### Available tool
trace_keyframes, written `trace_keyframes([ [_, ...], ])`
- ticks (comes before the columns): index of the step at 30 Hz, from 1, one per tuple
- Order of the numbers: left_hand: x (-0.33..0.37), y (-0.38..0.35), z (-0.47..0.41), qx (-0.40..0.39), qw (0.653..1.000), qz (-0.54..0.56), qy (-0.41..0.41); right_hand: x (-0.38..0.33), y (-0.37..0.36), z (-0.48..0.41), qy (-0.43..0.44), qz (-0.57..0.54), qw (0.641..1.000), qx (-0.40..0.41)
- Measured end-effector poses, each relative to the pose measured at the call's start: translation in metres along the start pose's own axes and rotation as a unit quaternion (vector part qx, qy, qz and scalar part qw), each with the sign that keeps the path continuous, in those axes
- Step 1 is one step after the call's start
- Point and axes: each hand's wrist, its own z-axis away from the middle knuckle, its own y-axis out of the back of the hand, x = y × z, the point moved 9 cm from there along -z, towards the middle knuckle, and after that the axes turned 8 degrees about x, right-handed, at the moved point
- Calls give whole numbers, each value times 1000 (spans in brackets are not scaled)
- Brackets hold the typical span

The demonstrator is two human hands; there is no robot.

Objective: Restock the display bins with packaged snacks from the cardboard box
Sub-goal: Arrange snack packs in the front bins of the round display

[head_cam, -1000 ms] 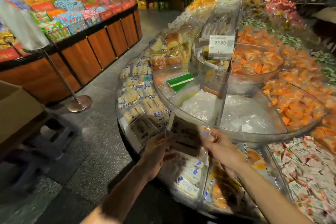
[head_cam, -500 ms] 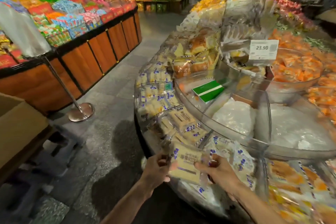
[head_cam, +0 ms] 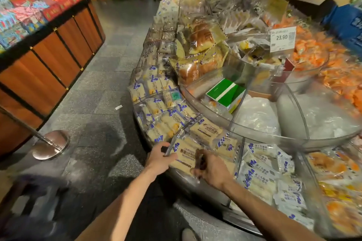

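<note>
Shop aisle (head_cam: 109,84), clear display bins (head_cam: 264,137) mostly full. Person's left hand (head_cam: 158,159) & right hand (head_cam: 212,170) each pinch an end of one bread pkt (head_cam: 186,155), low over front-row bin w/ same pkts. Not released yet; more restock prob left.

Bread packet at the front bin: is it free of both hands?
No, the left hand and the right hand each grip one end of the bread packet.

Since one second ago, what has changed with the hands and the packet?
The left hand and right hand carried the packet down from the rim of the upper bin into the lower bin. Neither let go. The green box and price tag stayed put.
</note>
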Motion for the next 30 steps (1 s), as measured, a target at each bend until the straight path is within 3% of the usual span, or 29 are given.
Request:
trace_keyframes([
  [3,17,-4,-28,1,993,-100,-56,-3,-2,-26,26,118,992,27],
  [7,35,-18,-44,7,974,-195,-112,-3,-7,-43,24,188,981,29],
  [11,49,-30,-49,9,936,-293,-197,6,-11,-50,20,258,965,33],
  [18,41,-37,-47,-8,863,-434,-258,11,-3,-45,27,285,958,17],
  [21,37,-22,-48,-41,916,-348,-197,-15,6,-46,44,266,963,10],
  [24,59,39,-46,14,955,-231,-184,-74,6,-56,96,240,966,14],
  [30,51,246,13,218,937,-221,-162,-230,-90,-43,281,186,941,-43],
])
